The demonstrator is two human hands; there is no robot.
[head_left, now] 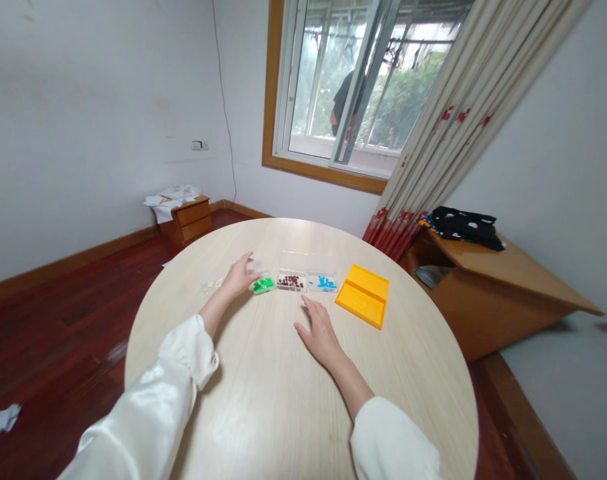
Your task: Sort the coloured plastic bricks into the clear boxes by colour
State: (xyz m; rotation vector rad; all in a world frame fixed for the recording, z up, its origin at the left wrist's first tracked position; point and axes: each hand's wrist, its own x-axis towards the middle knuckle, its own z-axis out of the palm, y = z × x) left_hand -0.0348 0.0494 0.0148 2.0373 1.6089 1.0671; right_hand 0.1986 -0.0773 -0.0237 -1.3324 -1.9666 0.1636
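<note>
A clear compartment box (294, 282) lies on the round wooden table (263, 400), holding green pieces (264, 285), dark brown pieces (291, 282) and blue pieces (323, 283). My left hand (239, 275) reaches to the box's left end, fingers extended beside the green compartment, touching or nearly touching it. Below the box, my right hand (319, 331) rests flat on the table with fingers spread and nothing in it. An orange tray (363, 295) lies to the right of the box. A small clear bag (211, 286) sits just left of my left hand.
A low wooden cabinet (498, 287) with dark clothing on it stands right of the table. A small bedside cabinet (187, 219) with papers stands by the far wall. A person is outside the window (343, 100). Curtain (443, 147) hangs at right.
</note>
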